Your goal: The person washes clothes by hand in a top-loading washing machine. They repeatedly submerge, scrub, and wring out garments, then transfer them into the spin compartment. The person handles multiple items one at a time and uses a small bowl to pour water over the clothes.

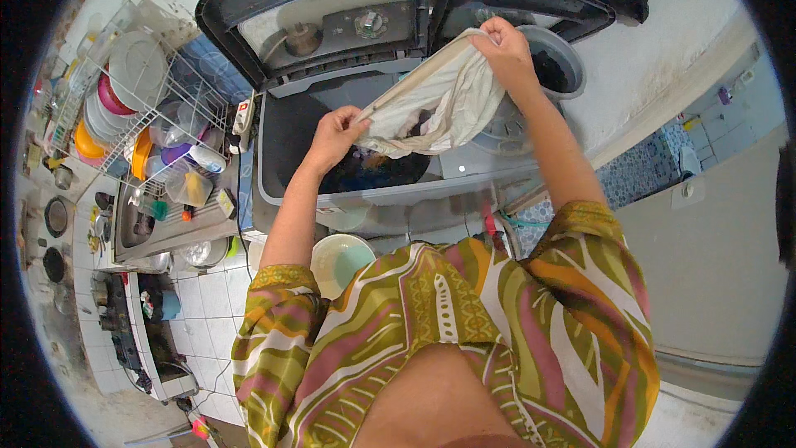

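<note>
A pale, off-white garment [435, 99] is stretched between my two hands above a twin-tub washing machine [348, 193]. Pinching the near left end of its band is my left hand [339, 135]. My right hand [507, 53] grips the far right end, higher up, and the cloth sags in loose folds between them. Below it, the dark wash tub [286, 130] holds dark laundry [385, 168], partly hidden by the cloth. The large lid [311, 12] and the smaller lid [522, 3] both stand raised.
A grey bucket [575, 78] with dark contents stands right of the machine. On the left, a wire dish rack [168, 87] full of plates sits by a steel sink [180, 233]. A power strip [244, 115] lies near the tub. A pale basin [323, 255] is on the floor before me.
</note>
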The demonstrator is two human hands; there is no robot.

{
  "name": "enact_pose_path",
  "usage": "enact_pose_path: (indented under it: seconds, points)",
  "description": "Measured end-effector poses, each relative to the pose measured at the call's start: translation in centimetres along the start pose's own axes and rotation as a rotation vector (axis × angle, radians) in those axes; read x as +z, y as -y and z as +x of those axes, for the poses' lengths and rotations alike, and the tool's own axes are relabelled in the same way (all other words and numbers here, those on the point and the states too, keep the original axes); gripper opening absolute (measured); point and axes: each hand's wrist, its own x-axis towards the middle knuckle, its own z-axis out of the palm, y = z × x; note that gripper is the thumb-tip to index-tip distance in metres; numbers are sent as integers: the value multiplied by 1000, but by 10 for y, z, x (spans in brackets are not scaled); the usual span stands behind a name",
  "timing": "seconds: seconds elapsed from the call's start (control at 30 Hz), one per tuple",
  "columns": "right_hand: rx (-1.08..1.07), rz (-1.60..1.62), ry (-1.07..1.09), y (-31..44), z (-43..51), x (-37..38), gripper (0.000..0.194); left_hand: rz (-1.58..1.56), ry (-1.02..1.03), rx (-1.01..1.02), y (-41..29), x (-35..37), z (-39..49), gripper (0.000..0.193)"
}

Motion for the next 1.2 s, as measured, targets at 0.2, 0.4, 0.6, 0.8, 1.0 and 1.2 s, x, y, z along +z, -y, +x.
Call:
enact_pose_path:
  seconds: [0.2, 0.4, 0.6, 0.8, 1.0, 1.2]
  points:
    - [-184, -327, 179, -5, -10, -23, 15, 429, -350, -58, 20, -24, 4, 19]
    - [-262, -427, 143, -28, -11, -35, 19, -53, -4, -490, 39, -29, 5, 22]
    - [376, 608, 736, -32, -25, -16, 31, -805, 143, -580, 2, -18, 8, 50]
    - [368, 730, 915, -21, -52, 0, 52, -1063, -34, -473, 3, 7, 18, 44]
    - [447, 404, 993, -5, -70, 12, 43, -830, -156, -575, -18, 20, 20, 37]
    - [667, 895, 661, -17, -73, 15, 48, -928, -194, -518, -18, 29, 21, 37]
